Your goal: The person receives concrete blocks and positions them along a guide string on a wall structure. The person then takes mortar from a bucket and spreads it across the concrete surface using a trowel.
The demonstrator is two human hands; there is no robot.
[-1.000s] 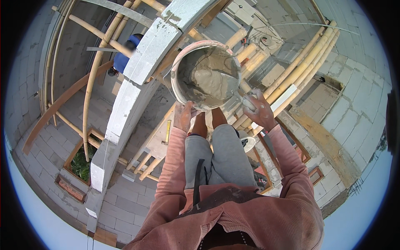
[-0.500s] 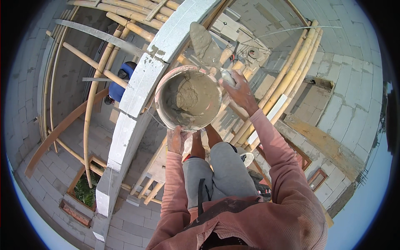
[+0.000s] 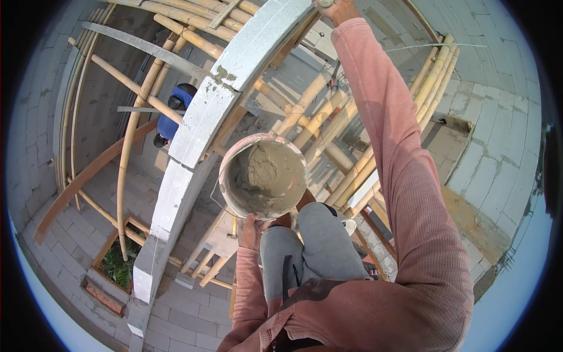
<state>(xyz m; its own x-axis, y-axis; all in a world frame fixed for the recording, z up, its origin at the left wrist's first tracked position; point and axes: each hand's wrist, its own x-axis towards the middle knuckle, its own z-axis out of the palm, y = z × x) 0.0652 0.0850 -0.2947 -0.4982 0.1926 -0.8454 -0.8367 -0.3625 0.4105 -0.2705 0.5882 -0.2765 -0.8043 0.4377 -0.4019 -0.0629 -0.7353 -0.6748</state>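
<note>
A round bucket (image 3: 225, 193) with a pale, pinkish rim is tilted in front of my knees. Wet grey mortar (image 3: 268, 176) lies inside it, with a scooped mound in the middle. My left hand (image 3: 250, 233) grips the bucket at its near side. At the top edge of the picture, my right hand (image 3: 343, 12) is closed around the pale handle (image 3: 324, 3) of a trowel, arm stretched far forward. The trowel's blade is out of view. To the left of the bucket runs a narrow wall of light blocks (image 3: 196, 129), with mortar smeared near one joint.
Bamboo scaffolding poles (image 3: 134, 129) cross on the left, and more poles (image 3: 437, 73) stand at right. Beyond the block wall, lower down, is a person in blue (image 3: 169, 126). Planks and poles (image 3: 328, 111) lie beneath the bucket. A window opening (image 3: 117, 258) sits at lower left.
My right hand has swung up and forward from beside the bucket, carrying the mortar-loaded trowel until its blade left the picture. The bucket, still in my left hand, has moved slightly nearer to me.
</note>
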